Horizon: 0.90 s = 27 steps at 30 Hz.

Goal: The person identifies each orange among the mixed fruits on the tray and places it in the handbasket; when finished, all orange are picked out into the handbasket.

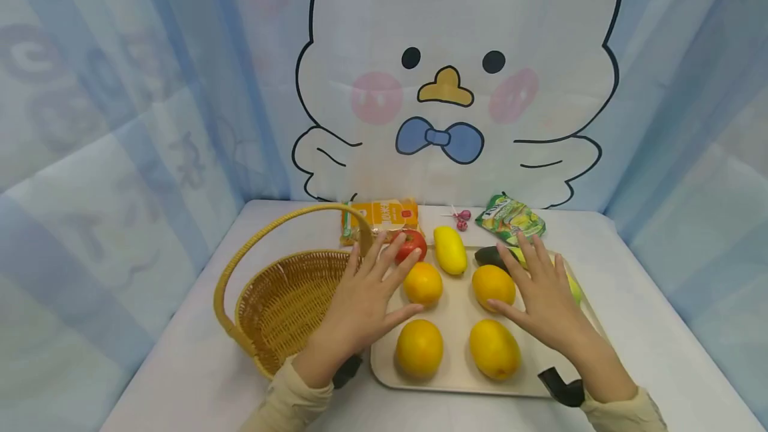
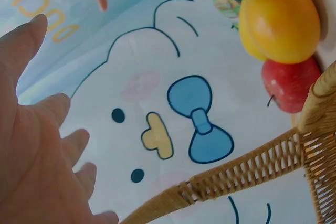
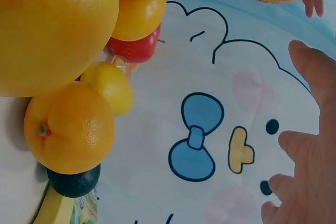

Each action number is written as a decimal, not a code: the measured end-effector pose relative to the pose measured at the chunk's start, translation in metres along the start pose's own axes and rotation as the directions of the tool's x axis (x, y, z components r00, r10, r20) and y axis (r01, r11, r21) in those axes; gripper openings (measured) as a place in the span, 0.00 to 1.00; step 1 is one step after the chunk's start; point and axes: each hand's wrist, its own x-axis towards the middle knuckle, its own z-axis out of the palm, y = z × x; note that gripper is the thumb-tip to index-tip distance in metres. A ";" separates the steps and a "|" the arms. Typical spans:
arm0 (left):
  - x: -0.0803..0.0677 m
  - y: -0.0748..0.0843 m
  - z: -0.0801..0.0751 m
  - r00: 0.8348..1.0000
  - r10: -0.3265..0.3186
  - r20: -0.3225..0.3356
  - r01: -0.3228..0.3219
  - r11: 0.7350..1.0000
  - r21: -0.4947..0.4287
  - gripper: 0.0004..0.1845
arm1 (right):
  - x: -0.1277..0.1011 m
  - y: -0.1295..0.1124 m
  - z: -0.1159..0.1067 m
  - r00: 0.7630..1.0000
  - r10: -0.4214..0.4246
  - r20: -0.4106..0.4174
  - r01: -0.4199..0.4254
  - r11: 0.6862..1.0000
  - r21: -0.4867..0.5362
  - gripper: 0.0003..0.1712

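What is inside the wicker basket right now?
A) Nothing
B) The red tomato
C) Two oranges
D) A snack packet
A: the head view shows the wicker basket bare inside, while the oranges and the tomato lie on the tray.

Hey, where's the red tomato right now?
In the head view the red tomato sits at the tray's far left corner, just beyond an orange, under the left hand's fingertips, beside the wicker basket.
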 end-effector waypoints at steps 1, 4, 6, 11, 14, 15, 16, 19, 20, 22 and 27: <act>-0.002 -0.001 -0.003 1.000 0.012 -0.019 -0.012 1.000 -0.004 0.42 | 0.000 0.000 -0.001 1.000 0.000 -0.001 0.000 1.000 0.007 0.54; -0.008 -0.006 -0.012 0.993 0.052 -0.103 -0.055 0.998 -0.028 0.40 | -0.002 -0.001 -0.002 1.000 0.002 0.000 -0.002 1.000 0.019 0.54; -0.012 -0.009 -0.019 0.983 0.075 -0.170 -0.081 0.996 -0.025 0.39 | -0.003 -0.001 -0.004 1.000 0.003 -0.001 -0.003 1.000 0.025 0.54; -0.023 -0.020 -0.034 0.941 0.093 -0.327 -0.113 0.993 -0.042 0.37 | -0.005 -0.002 -0.008 1.000 0.004 -0.007 -0.004 0.999 0.040 0.54; -0.029 -0.027 -0.040 0.901 0.088 -0.425 -0.125 0.990 -0.059 0.34 | -0.005 -0.002 -0.010 1.000 0.007 -0.010 -0.006 0.999 0.053 0.53; -0.031 -0.030 -0.041 0.882 0.089 -0.462 -0.131 0.990 -0.059 0.32 | -0.005 -0.003 -0.011 1.000 0.008 -0.012 -0.007 0.998 0.060 0.53; -0.033 -0.032 -0.043 0.864 0.087 -0.496 -0.134 0.989 -0.061 0.30 | -0.005 -0.003 -0.011 1.000 0.008 -0.014 -0.007 0.998 0.067 0.53; -0.039 -0.038 -0.047 0.803 0.082 -0.591 -0.149 0.987 -0.066 0.28 | -0.006 -0.003 -0.013 1.000 0.004 -0.023 -0.002 0.996 0.089 0.53; -0.041 -0.040 -0.049 0.781 0.078 -0.620 -0.151 0.986 -0.067 0.27 | -0.006 -0.004 -0.013 1.000 0.004 -0.024 -0.002 0.995 0.097 0.52; -0.045 -0.044 -0.051 0.739 0.069 -0.670 -0.157 0.985 -0.072 0.26 | -0.007 -0.003 -0.014 1.000 0.005 -0.029 -0.002 0.993 0.120 0.52; -0.055 -0.053 -0.053 0.641 0.038 -0.767 -0.140 0.988 -0.068 0.24 | -0.009 -0.002 -0.016 0.999 0.034 -0.038 -0.025 0.977 0.212 0.48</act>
